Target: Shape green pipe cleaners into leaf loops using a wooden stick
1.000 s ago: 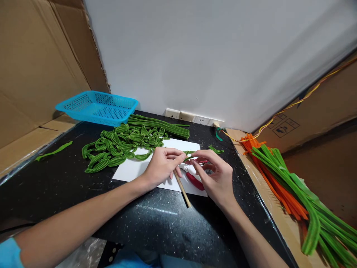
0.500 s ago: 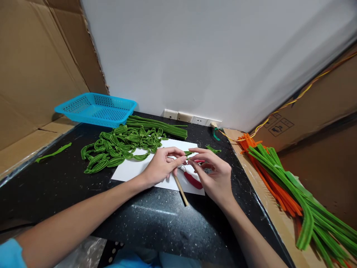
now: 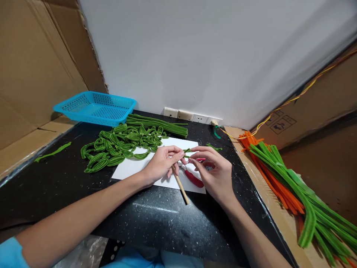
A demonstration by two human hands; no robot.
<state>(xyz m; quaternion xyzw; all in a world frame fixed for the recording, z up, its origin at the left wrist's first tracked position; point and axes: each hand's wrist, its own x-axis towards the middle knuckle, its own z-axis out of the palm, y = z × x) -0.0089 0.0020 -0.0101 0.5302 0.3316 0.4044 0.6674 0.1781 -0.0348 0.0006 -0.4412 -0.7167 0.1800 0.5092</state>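
Observation:
Over a white sheet of paper (image 3: 125, 172), my left hand (image 3: 161, 165) pinches a short green pipe cleaner (image 3: 186, 156) between thumb and forefinger. My right hand (image 3: 214, 169) grips the other end of it with its fingertips. Most of the piece is hidden by the fingers. Pliers with red handles (image 3: 194, 179) lie on the paper below and between the hands. A thin wooden stick (image 3: 182, 188) sticks out toward me from under my left hand. Left of the hands lies a heap of leaf shapes bent from green pipe cleaners (image 3: 122, 143), partly on the paper.
A blue perforated basket (image 3: 96, 108) stands at the back left, beside a bundle of straight green pipe cleaners (image 3: 161, 125). Orange (image 3: 275, 182) and bright green pipe cleaners (image 3: 304, 197) lie on cardboard at the right. Wall sockets (image 3: 192, 116) line the back, with a yellow cord (image 3: 279, 109).
Both hands stay close together at the same spot. The fingers have shifted slightly on the green pipe cleaner, and a little more of it shows between them.

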